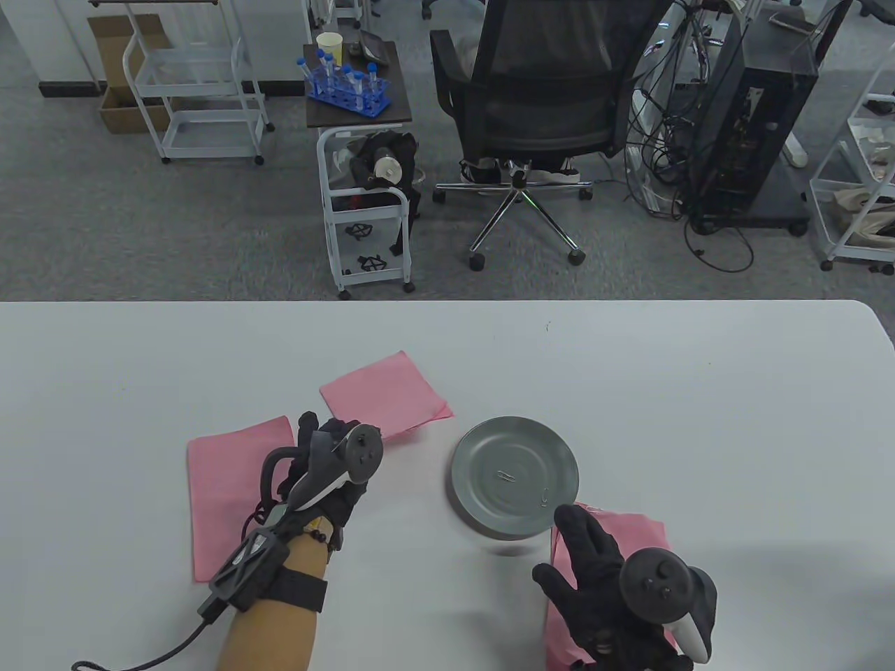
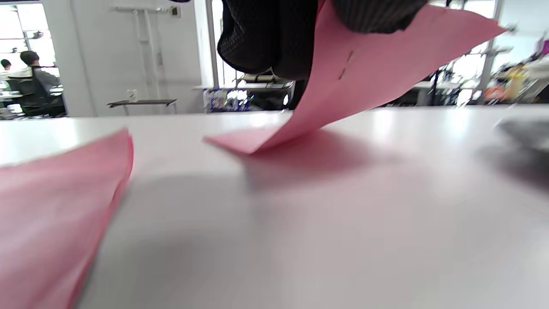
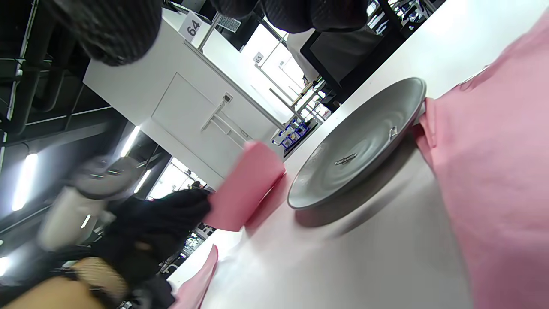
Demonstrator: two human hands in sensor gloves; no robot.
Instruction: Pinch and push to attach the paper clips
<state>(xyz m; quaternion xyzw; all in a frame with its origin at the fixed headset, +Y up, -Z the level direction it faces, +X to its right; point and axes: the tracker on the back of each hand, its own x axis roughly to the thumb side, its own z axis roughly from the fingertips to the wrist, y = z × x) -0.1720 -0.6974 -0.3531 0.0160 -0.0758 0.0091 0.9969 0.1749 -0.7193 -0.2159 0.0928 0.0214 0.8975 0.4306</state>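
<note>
My left hand [image 1: 335, 437] grips the near edge of a pink paper stack [image 1: 384, 395] at the table's middle and lifts that edge. In the left wrist view the paper [image 2: 386, 64] bends up from the table under my fingers [image 2: 266, 38], with a small dark mark on it, perhaps a clip [image 2: 345, 68]. A grey plate [image 1: 489, 447] holds two paper clips [image 1: 507, 477] [image 1: 544, 498]. My right hand [image 1: 568, 552] is open with fingers spread over another pink paper stack [image 1: 640, 531] right of the plate. I cannot tell if it touches the paper.
A third pink sheet [image 1: 231, 489] lies at the left, under my left wrist. The plate's edge [image 3: 418, 111] meets the right pink paper [image 3: 493, 180]. Beyond the table's far edge stand an office chair [image 1: 538, 105] and a white cart [image 1: 363, 210].
</note>
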